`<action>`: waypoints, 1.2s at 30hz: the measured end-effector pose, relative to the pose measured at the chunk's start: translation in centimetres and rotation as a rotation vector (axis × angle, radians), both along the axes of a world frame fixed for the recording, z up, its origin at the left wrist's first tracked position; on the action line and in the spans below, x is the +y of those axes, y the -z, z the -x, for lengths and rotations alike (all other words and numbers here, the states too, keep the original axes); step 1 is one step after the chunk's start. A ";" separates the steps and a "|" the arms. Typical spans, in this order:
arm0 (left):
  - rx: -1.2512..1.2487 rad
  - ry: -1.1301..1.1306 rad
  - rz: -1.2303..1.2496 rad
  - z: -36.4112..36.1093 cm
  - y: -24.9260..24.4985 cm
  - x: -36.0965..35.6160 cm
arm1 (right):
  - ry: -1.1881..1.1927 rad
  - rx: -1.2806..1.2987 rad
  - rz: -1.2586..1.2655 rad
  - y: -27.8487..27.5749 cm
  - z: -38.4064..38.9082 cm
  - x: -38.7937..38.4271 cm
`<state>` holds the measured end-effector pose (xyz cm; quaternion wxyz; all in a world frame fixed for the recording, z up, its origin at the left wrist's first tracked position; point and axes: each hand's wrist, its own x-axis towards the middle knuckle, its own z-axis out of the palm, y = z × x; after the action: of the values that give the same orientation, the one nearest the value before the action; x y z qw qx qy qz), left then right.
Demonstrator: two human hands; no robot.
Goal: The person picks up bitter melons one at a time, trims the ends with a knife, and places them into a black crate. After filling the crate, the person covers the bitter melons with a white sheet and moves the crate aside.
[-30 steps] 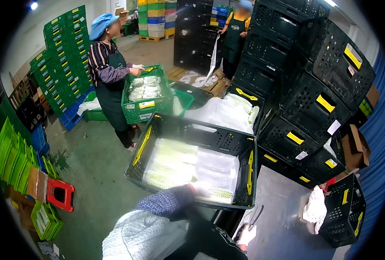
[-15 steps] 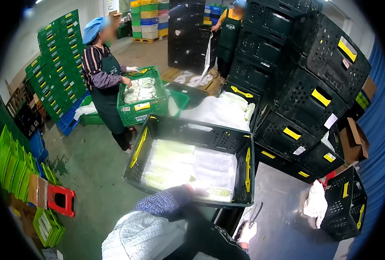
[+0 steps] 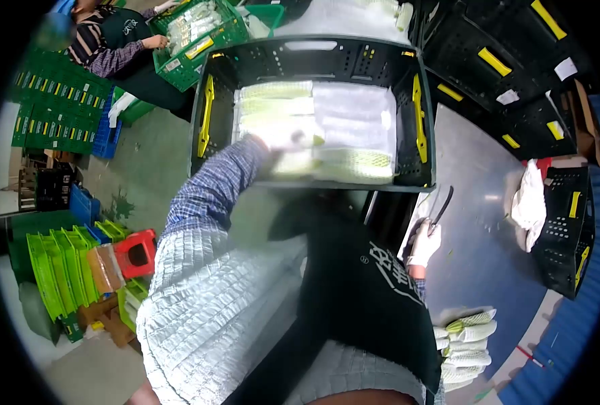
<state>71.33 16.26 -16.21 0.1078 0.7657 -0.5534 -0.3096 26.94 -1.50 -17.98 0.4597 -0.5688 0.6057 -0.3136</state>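
Note:
My left hand [image 3: 288, 140], in a white glove, reaches into the black crate [image 3: 313, 48] and lies over the packed produce. Glare and blur hide its fingers. Pale green long vegetables [image 3: 276, 101] in white foam net fill the crate's left half, and whiter wrapped ones [image 3: 354, 111] fill the right. Over the metal table, my gloved right hand [image 3: 424, 244] is closed around a thin, dark curved knife [image 3: 443, 205] that points up and away. Several net-wrapped vegetables [image 3: 468, 347] lie on the table nearer to me.
A co-worker [image 3: 114, 34] at upper left handles a green crate [image 3: 195, 50]. Black crates [image 3: 502, 54] are stacked at upper right. A white cloth [image 3: 531, 206] and another black crate [image 3: 566, 223] are on the table's right side. A red stool [image 3: 136, 254] stands left.
The view has tilted down and closer over the crate. My left hand has shifted left across the produce, from the lower middle. My right hand still holds the knife.

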 end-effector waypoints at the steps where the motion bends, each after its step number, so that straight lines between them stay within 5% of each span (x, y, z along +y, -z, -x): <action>1: 0.000 -0.066 -0.117 -2.4 1.8 0.9 | 0.005 -0.090 -0.062 -1.0 -0.3 0.2; 4: -0.057 -0.207 -0.267 -5.4 2.9 2.5 | -0.006 -0.077 -0.085 -0.5 -0.1 -0.1; 8: 0.198 -0.273 -0.014 -4.5 7.3 1.6 | 0.017 -0.108 -0.079 0.5 0.3 -0.3; 12: 0.026 0.042 -0.065 1.9 5.0 -6.1 | 0.033 -0.024 -0.105 -0.6 -0.2 -0.3; 15: 0.095 0.115 -0.072 5.5 12.1 -10.8 | 0.062 -0.051 -0.086 -0.6 -0.3 -0.2; 21: 0.132 0.159 -0.272 7.7 14.1 -14.9 | 0.067 0.055 -0.022 -0.8 -0.3 0.2; 24: 0.175 0.186 -0.258 6.4 13.5 -15.3 | 0.115 -0.049 -0.035 0.1 -0.4 0.2; 27: 0.102 0.167 -0.359 6.9 11.3 -16.3 | -0.012 0.189 0.144 1.8 1.2 -0.2; 32: 0.120 0.120 -0.155 7.9 1.0 -15.0 | -0.038 0.292 0.169 2.7 2.0 -0.2; 36: 0.240 -0.021 -0.013 1.8 3.6 -12.1 | -0.027 0.256 -0.053 1.7 2.1 -0.5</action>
<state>69.53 4.14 -19.84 0.1715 0.7294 -0.5266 -0.4015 24.82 -2.01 -19.65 0.3975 -0.5999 0.6599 -0.2159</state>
